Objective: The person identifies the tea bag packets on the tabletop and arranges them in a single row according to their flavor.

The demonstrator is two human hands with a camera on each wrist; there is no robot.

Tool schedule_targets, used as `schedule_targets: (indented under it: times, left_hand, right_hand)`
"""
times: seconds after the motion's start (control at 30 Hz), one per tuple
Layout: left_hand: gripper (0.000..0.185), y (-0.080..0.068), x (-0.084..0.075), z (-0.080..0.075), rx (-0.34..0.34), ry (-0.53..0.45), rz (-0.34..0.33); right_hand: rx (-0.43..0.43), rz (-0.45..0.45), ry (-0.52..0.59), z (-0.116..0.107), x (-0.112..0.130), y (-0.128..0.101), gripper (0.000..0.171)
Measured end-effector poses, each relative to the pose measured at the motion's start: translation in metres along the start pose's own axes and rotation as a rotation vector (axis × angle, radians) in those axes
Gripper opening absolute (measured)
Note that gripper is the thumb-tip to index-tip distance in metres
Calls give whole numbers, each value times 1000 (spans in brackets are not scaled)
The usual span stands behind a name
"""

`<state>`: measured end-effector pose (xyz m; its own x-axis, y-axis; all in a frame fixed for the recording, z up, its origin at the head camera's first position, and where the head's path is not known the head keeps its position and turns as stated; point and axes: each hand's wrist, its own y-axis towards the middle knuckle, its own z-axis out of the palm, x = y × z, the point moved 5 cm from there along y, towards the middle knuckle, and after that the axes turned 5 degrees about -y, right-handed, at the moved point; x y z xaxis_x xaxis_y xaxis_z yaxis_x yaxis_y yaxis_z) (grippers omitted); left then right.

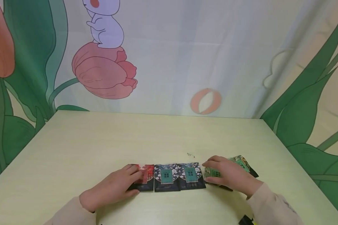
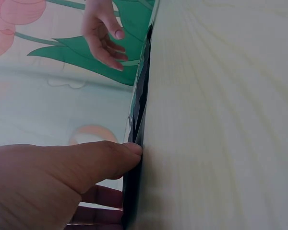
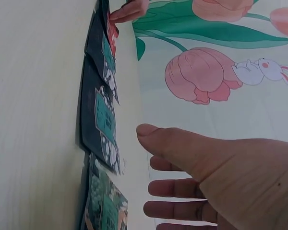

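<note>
Flat tea-bag-like sachets lie in a row on the table. At the left end is a red and black sachet (image 1: pixel 149 178), partly covered by my left hand (image 1: pixel 115 186), whose fingers rest on it with the thumb at its near edge. Two dark blue sachets with white blossoms, one (image 1: pixel 166 177) beside the other (image 1: pixel 191 175), fill the middle, slightly overlapping. Over the right end my right hand (image 1: pixel 231 175) hovers with relaxed fingers, partly hiding a green sachet (image 3: pixel 105 201). Another green sachet (image 1: pixel 240 162) lies tilted behind that hand.
The pale wooden table (image 1: pixel 129 137) reaches back to a curtain (image 1: pixel 169 62) printed with flowers and a rabbit. Small dark flecks (image 1: pixel 191 155) show behind the row. A black and yellow object (image 1: pixel 246 220) sits at the near edge, below the right sleeve.
</note>
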<state>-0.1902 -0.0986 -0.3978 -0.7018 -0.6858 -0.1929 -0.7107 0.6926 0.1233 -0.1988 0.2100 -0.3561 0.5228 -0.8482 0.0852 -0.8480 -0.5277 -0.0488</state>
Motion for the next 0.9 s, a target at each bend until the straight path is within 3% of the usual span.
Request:
schedule_targets:
  times: [0.47, 0.9]
  left_hand:
    - [47, 1, 0, 0, 45, -13, -33]
    - [51, 1, 1, 3, 43, -11, -42]
  right_hand:
    - [7, 69, 14, 11, -24, -11, 46]
    - [10, 65, 38, 28, -35, -18, 49]
